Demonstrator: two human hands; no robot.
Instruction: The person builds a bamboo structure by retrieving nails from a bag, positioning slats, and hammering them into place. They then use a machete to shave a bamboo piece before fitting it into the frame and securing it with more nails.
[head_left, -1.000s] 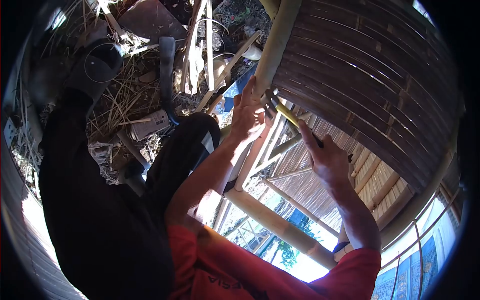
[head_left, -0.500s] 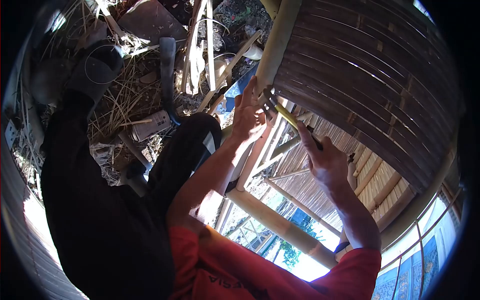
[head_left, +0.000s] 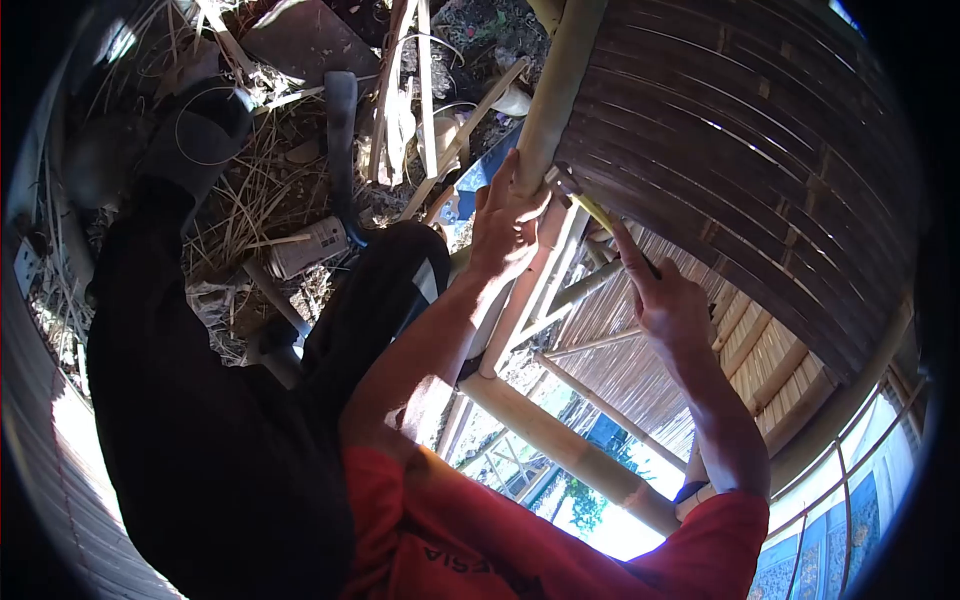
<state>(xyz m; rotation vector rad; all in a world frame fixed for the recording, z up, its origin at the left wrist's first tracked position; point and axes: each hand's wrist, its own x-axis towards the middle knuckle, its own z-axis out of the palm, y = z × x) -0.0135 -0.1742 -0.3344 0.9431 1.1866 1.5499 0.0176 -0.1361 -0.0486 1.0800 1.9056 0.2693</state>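
Note:
My right hand [head_left: 672, 305] grips a hammer [head_left: 596, 212] by its yellow and black handle. The hammer's head is up beside a thick bamboo pole [head_left: 562, 90], close to the fingers of my other hand. My left hand [head_left: 505, 235] is closed around the lower part of this pole, one digit stretched up along its side and the other fingers curled in. Any small piece between those fingers is hidden. Just right of the pole spreads a dark woven bamboo panel [head_left: 700, 130].
A horizontal bamboo beam [head_left: 570, 440] crosses below my forearms. Slatted bamboo walling [head_left: 640, 300] stands behind. On the littered ground at left lie bamboo strips [head_left: 425, 100], a dark-handled tool [head_left: 341, 130] and a crumpled pack [head_left: 310, 247]. My bent knee [head_left: 400, 255] is beside my left forearm.
The hammer head has moved up and to the right, off the spot over my left fingers, and my right hand has shifted right with it. My left hand stays at the pole.

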